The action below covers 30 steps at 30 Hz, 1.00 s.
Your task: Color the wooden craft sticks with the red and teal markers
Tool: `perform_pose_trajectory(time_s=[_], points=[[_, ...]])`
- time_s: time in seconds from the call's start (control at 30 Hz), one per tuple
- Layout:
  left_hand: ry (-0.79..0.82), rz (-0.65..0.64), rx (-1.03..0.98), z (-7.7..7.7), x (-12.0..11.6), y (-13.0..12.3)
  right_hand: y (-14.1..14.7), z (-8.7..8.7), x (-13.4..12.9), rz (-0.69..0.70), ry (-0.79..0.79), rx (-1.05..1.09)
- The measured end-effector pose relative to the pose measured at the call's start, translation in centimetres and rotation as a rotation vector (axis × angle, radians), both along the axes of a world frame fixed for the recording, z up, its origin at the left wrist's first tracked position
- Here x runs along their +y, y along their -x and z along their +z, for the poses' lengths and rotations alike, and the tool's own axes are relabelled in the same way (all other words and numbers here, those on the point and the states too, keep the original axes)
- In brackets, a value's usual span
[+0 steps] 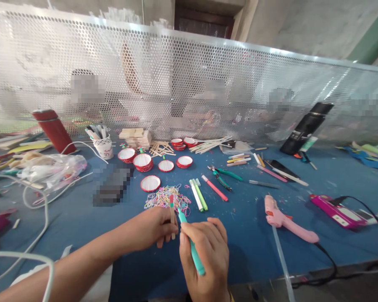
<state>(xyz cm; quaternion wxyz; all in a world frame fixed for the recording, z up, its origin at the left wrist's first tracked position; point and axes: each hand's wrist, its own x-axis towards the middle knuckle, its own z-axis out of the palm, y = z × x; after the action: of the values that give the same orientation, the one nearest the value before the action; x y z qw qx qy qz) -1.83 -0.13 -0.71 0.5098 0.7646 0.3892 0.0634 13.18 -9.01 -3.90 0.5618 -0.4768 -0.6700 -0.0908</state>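
My left hand [160, 228] pinches a thin wooden craft stick [172, 216] upright; its top end is coloured red and green. My right hand [204, 251] grips a turquoise marker [192, 247], its tip close to the stick; whether it touches I cannot tell. Just beyond both hands lies a loose heap of pastel rubber bands [157, 197]. White and green markers [200, 195] and a pink marker [214, 188] rest to the right of the heap. Behind it is a round red-rimmed white disc [150, 183].
Stacks of red-rimmed discs [143, 162], wooden sticks [162, 149] and a pen cup [102, 147] stand farther back. Green pliers [222, 178] lie right of centre. A pink glue gun [286, 220] with its cord is at right. White cable [45, 209] loops on the left. A perforated metal screen [189, 79] borders the table.
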Motion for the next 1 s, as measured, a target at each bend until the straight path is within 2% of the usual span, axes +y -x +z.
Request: perform_pose_trajectory(time_s=[0.1, 0.37, 0.57, 0.7, 0.83, 0.9, 1.0], points=[[-0.14, 0.058, 0.012, -0.1, 0.7, 0.3, -0.1, 0.4, 0.1, 0.004, 0.055, 0.027], [-0.097, 0.072, 0.006, -0.7, 1.0, 0.5, -0.5, 2.1, 0.2, 0.053, 0.063, 0.07], [-0.118, 0.083, 0.066, 0.0, 0.9, 0.0, -0.5, 3.9, -0.2, 0.086, 0.032, 0.081], [-0.126, 0.08, 0.077, 0.2, 0.8, -0.2, 0.3, 3.8, -1.1, 0.104, 0.02, 0.114], [-0.073, 0.094, 0.037, -0.2, 1.0, -0.1, 0.1, 3.1, -2.5, 0.129, 0.056, 0.156], [-0.056, 0.091, 0.019, -0.4, 1.3, 0.0, -1.0, 3.3, -3.2, 0.154, 0.085, 0.102], [-0.044, 0.083, 0.02, -0.6, 1.6, 0.2, -3.3, 4.8, -3.8, 0.234, 0.11, -0.084]])
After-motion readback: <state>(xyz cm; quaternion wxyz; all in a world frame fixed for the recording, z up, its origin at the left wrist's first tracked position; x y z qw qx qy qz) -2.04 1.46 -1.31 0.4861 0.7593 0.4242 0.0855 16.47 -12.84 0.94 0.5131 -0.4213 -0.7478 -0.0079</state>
